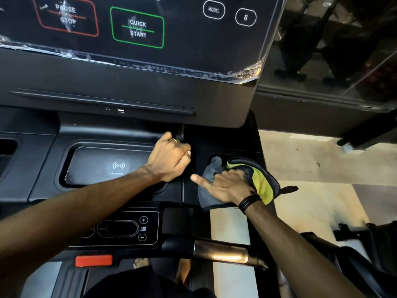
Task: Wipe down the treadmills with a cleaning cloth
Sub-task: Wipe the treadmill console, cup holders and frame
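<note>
The right hand (227,186) covers the middle of the grey-and-yellow cleaning cloth (261,186), and the cloth hides most of the cup holder (214,157) beneath it. The left hand's fingers (184,147) curl out of sight. The console screen (193,39) is cut off at the top and left edges. Small print under the wireless-charging symbol (118,166) is unreadable.

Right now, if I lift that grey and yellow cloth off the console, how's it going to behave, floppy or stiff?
Probably floppy: the cloth lies bunched and folded under the right hand, one corner drooping into the cup holder. It looks light, so expect it to sag from wherever you hold it. Its small loop tag may dangle and snag.
</note>
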The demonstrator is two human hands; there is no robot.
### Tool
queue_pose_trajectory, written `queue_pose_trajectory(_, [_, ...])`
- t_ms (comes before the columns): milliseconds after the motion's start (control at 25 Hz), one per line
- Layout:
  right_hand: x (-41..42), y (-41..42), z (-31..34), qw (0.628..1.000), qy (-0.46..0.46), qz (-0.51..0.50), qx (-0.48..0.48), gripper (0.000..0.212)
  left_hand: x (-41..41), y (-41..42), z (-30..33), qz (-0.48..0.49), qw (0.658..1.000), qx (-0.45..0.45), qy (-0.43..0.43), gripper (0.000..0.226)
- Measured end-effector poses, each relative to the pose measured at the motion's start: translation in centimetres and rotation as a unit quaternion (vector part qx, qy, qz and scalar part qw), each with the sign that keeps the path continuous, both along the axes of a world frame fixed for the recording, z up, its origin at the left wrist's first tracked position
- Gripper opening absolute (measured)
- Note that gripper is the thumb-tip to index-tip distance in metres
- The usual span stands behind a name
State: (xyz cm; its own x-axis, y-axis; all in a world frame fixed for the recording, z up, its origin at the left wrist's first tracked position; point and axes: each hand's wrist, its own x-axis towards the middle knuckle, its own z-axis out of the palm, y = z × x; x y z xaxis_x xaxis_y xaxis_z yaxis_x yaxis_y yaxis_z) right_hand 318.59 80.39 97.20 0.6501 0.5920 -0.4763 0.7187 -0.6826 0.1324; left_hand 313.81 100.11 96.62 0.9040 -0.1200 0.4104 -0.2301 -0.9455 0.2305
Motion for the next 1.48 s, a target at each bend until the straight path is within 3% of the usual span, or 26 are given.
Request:
queue_pose_trajectory(80, [-0.4, -0.2, -0.2, 0.999, -0.033, 0.011, 0.037, 0.139, 0.0, -0.1, 0.2, -0.001, 1.000, 0.002, 0.002, 0.039])
queue_pose_trajectory(200, [-1.7, -1.0, -0.3, 0.984, -0.109, -0.025, 0.137, 0.096, 0.0, 0.0, 0.1, 0.002, 1.000, 0.004, 0.008, 0.038])
queue_pose_trajectory(280, [-2.6, -1.7, -0.4, 0.966, -0.133, -0.107, 0.195, 0.076, 0.2, -0.1, 0.1, -0.004, 1.000, 0.002, 0.005, 0.037])
queue_pose_trajectory(360, [-3.4, -2.0, -0.1, 0.923, -0.099, -0.227, 0.295, 0.071, 0.3, -0.1, 0.1, -0.008, 1.000, 0.003, 0.003, 0.035])
queue_pose_trajectory(400, [-3.5, -2.2, 0.3, 0.881, -0.065, -0.295, 0.364, 0.070, 0.3, -0.1, 0.1, -0.006, 1.000, 0.002, 0.004, 0.034])
queue_pose_trajectory(440, [-3.3, -2.5, 0.9, 0.815, -0.006, -0.363, 0.451, 0.068, 0.2, -0.1, 0.0, -0.002, 1.000, -0.001, 0.005, 0.034])
queue_pose_trajectory(520, [-2.6, -4.1, 3.3, 0.599, 0.156, -0.451, 0.643, 0.053, 0.2, 0.0, -0.1, 0.001, 1.000, -0.006, 0.005, 0.034])
queue_pose_trajectory(560, [-1.9, -5.3, 4.4, 0.516, 0.157, -0.467, 0.701, 0.046, 0.2, 0.0, -0.1, 0.003, 1.000, -0.008, 0.004, 0.034])
queue_pose_trajectory(600, [-1.4, -6.7, 5.5, 0.487, 0.103, -0.472, 0.727, 0.044, 0.3, 0.0, -0.1, 0.004, 1.000, -0.010, 0.003, 0.034])
queue_pose_trajectory(640, [-1.1, -7.9, 6.2, 0.521, 0.017, -0.467, 0.714, 0.052, 0.4, 0.0, -0.1, 0.003, 1.000, -0.009, 0.002, 0.035])
queue_pose_trajectory(720, [-1.3, -9.3, 5.6, 0.680, -0.142, -0.428, 0.578, 0.075, 0.3, -0.1, -0.2, -0.002, 1.000, -0.007, -0.008, 0.035])
queue_pose_trajectory(800, [-2.9, -8.7, 2.7, 0.851, -0.131, -0.384, 0.334, 0.097, 0.3, -0.1, -0.3, -0.001, 1.000, -0.002, -0.012, 0.035])
queue_pose_trajectory(840, [-3.6, -8.4, 0.6, 0.901, -0.116, -0.346, 0.235, 0.095, 0.2, 0.0, -0.4, -0.007, 1.000, 0.000, -0.010, 0.035])
queue_pose_trajectory(880, [-3.9, -8.5, -1.1, 0.918, -0.127, -0.317, 0.201, 0.088, 0.1, -0.1, -0.4, -0.010, 1.000, 0.003, -0.015, 0.034])
queue_pose_trajectory(960, [-1.8, -9.2, -2.7, 0.904, -0.133, -0.320, 0.252, 0.083, 0.2, -0.3, -0.4, -0.007, 1.000, 0.009, -0.026, 0.034])
queue_pose_trajectory(1160, [8.4, -10.6, -3.3, 0.778, 0.013, -0.488, 0.395, 0.070, 0.5, -0.2, -0.2, -0.015, 1.000, -0.010, -0.003, 0.036])
queue_pose_trajectory(1200, [9.2, -10.4, -3.2, 0.772, 0.020, -0.494, 0.399, 0.068, 0.4, -0.2, -0.2, -0.020, 1.000, -0.014, 0.000, 0.037])
queue_pose_trajectory(1240, [9.1, -10.3, -3.2, 0.779, 0.010, -0.487, 0.394, 0.067, 0.3, -0.2, -0.2, -0.021, 1.000, -0.017, -0.003, 0.037])
queue_pose_trajectory(1400, [-0.9, -12.2, -4.2, 0.879, -0.129, -0.350, 0.298, 0.075, 0.3, -0.3, -0.4, -0.041, 0.999, -0.013, -0.020, 0.036])
queue_pose_trajectory(1480, [-4.8, -14.1, -4.6, 0.879, -0.139, -0.337, 0.306, 0.076, 0.4, -0.3, -0.4, -0.046, 0.998, -0.011, -0.031, 0.036])
